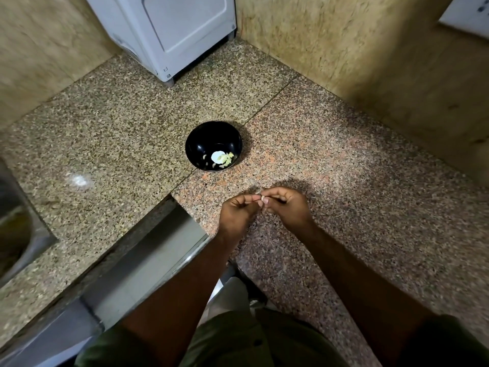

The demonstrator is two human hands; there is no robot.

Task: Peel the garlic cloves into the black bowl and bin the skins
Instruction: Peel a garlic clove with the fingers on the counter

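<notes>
At the far left edge sits one steel sink (pixel 16 221), sunk into the speckled granite countertop (pixel 119 144). One white boxy appliance (pixel 169 33) stands in the back corner. One round glossy black bowl (pixel 213 145) rests on the counter's seam, holding several pale peeled garlic cloves (pixel 225 159), too small to count surely. Nearer the person, the left hand (pixel 238 211) and right hand (pixel 287 207) meet above the counter, fingertips of both pinching one small pale garlic clove (pixel 263 198), a thin papery skin showing at it.
</notes>
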